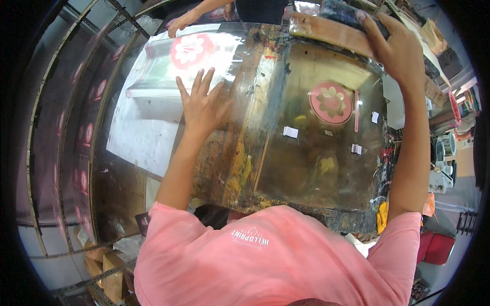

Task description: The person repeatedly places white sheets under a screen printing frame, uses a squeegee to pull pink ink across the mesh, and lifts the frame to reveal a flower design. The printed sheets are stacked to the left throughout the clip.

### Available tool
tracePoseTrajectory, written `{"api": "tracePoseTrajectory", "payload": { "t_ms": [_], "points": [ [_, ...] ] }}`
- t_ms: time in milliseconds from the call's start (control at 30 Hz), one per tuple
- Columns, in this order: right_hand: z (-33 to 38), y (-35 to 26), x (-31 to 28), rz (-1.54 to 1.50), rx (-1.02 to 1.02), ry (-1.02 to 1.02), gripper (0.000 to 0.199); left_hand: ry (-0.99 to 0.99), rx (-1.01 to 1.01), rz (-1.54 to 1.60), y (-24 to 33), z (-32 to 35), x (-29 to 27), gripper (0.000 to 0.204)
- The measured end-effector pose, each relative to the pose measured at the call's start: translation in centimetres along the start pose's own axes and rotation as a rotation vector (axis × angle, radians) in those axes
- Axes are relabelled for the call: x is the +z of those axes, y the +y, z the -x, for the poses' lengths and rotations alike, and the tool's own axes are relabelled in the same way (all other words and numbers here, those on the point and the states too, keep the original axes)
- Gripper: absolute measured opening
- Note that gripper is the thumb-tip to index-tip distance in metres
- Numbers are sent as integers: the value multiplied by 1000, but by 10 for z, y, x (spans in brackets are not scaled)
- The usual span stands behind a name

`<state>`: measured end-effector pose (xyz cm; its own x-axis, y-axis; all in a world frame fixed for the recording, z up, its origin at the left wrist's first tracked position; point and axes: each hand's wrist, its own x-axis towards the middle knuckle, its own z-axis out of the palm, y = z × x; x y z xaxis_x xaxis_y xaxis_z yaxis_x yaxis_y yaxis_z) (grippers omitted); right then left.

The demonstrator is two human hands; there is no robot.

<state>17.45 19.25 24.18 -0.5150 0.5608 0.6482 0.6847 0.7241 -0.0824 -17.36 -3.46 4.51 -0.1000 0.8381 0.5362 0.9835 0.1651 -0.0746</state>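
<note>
My left hand (203, 102) has its fingers spread, its fingertips at the near edge of a pink round flower print (194, 51) on a shiny clear plastic sheet (153, 71). Whether they press on the sheet, I cannot tell. White paper (145, 135) lies under the sheet. At the far right my right hand (395, 48) grips an ink-stained wooden bar (332, 40), thumb along its dark top. Nearer me is a brown, glossy panel (316, 168) bearing a pink disc with a flower shape (332, 103) and a thin pink strip (356, 112).
Small white tabs (291, 132) sit on the panel. An ink-stained strip of table (250, 102) runs between panel and sheet. Another person's hand (178, 25) is at the sheet's far edge. Rack bars (35, 117) with pink prints stand left, cardboard boxes (115, 275) below.
</note>
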Motion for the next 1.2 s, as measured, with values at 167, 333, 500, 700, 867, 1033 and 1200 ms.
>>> {"api": "tracePoseTrajectory", "payload": {
  "t_ms": [167,333,500,700,867,1033,1200],
  "points": [
    [-8,-2,-5,36,7,-2,62,162,-62,122,19,-29,9,16],
    [-15,-2,-10,38,68,57,62,19,162,433,133,-42,34,14],
    [-11,2,-5,36,-108,203,65,-213,230,550,214,-20,46,65],
    [-7,4,-10,30,-41,54,76,-466,371,390,217,0,63,130],
    [-24,10,-9,49,-41,29,81,-340,440,610,306,-17,96,133],
    [-26,8,-11,123,-60,39,81,-321,427,588,353,-20,87,132],
    [-30,4,-24,37,8,12,78,-341,423,620,360,-16,80,133]
  ]
}}
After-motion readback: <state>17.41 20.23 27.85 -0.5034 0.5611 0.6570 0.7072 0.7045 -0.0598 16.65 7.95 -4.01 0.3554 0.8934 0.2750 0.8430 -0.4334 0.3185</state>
